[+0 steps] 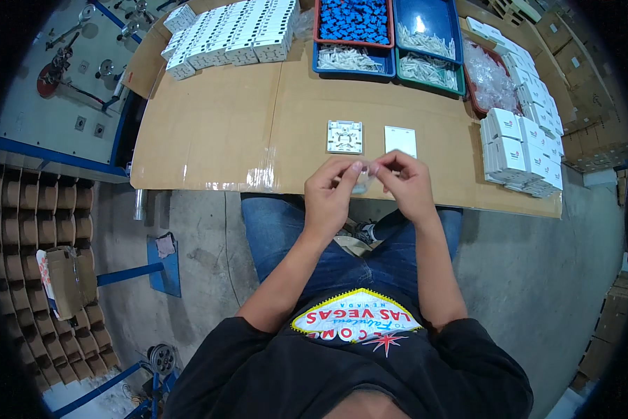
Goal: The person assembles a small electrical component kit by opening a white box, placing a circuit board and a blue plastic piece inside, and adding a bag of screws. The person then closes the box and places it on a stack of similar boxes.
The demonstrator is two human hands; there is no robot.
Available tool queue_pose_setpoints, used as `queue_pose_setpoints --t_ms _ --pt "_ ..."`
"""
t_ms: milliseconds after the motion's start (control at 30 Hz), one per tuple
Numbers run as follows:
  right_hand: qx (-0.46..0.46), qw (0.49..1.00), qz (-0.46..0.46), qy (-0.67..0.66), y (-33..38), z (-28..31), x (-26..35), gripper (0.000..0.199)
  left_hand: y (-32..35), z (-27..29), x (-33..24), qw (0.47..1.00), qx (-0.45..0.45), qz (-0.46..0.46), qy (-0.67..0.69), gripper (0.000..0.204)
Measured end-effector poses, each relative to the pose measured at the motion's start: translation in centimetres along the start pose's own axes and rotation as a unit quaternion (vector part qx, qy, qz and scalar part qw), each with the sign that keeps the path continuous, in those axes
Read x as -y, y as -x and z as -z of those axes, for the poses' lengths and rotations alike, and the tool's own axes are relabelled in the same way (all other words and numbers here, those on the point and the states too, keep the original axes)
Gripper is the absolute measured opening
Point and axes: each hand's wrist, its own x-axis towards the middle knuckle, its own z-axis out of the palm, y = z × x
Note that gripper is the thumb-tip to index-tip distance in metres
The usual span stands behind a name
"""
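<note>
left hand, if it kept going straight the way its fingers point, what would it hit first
Probably the small clear piece pinched between both hands, and then the right hand: the left hand points up and to the right, toward them. Past those lies the flat white plate on the table, though depth is unclear.

My hands work a small clear piece at the table edge.

My left hand (330,195) and right hand (406,183) pinch a small transparent bag (362,183) between fingertips, just near of a square white base plate (344,136) and a plain white cover (400,141) on the cardboard-covered table (209,126).
</note>
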Motion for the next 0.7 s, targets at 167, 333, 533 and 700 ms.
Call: queue_pose_setpoints --t_ms 167,333,533,700 --pt "0.027 0.991 -0.081 -0.099 2.4 -0.4 -4.2 0.008 2.8 0.3 2.4 0.99 0.012 0.133 0.042 0.023" --pt "0.037 0.982 -0.106 -0.155 2.4 -1.1 -5.4 0.008 2.5 1.0 3.4 0.988 0.01 0.152 0.037 0.024" --pt "0.055 0.988 -0.078 -0.118 -2.2 -1.0 -7.1 0.017 -3.2 2.8 5.9 0.98 0.145 0.131 -0.019 0.03" --pt "0.031 0.989 -0.064 -0.131 -6.8 -1.2 -6.7 0.02 -8.2 4.1 6.2 0.984 0.14 0.108 0.025 0.039"
